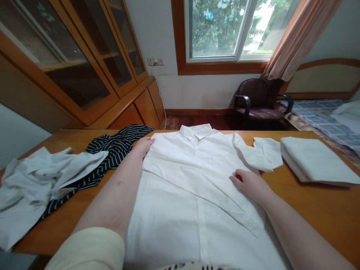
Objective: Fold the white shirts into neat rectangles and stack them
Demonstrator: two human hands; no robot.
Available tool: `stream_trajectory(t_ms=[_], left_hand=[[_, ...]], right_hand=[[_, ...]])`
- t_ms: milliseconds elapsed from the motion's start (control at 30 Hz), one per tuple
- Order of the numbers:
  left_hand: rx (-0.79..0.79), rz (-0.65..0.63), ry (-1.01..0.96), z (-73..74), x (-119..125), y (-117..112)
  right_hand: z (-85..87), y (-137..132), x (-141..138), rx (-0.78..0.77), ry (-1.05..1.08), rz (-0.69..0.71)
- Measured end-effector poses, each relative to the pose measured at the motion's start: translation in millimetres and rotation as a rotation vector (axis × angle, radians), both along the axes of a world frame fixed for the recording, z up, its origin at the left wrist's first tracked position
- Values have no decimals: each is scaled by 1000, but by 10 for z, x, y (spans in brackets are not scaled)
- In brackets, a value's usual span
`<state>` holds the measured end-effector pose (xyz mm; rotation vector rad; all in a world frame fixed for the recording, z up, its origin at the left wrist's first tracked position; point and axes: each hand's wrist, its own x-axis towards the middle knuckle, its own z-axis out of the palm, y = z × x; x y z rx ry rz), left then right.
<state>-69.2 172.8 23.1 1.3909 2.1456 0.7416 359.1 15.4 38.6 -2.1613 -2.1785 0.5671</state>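
Note:
A white collared shirt (194,180) lies spread flat on the wooden table (323,210), collar toward the window. Its left sleeve is folded across the chest; its right sleeve (261,153) lies out to the side. My left hand (144,145) rests flat and open on the shirt's left shoulder edge, fingers together. My right hand (249,183) presses on the shirt's right side, fingers loosely curled on the cloth, holding nothing I can make out.
A black-and-white striped garment (112,153) and a crumpled pale grey one (36,183) lie on the table's left. A folded white stack (312,161) sits at the right. Behind are a wooden cabinet (84,67), a dark armchair (258,99), a window and a bed.

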Motion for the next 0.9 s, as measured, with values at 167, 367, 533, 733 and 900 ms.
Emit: stream_trajectory(t_ms=[167, 367, 533, 733, 900], left_hand=[[-63, 46, 125, -67, -37, 70], [-204, -2, 224, 40, -147, 73], [-144, -99, 170, -21, -117, -150], [-117, -46, 239, 14, -72, -214], [-312, -168, 113, 115, -219, -430]], right_hand=[[11, 0, -12, -3, 9, -24], [1, -9, -8, -3, -1, -15], [-11, -22, -2, 17, 14, -7], [-14, -15, 3, 22, 9, -10], [6, -17, 3, 5, 14, -21]])
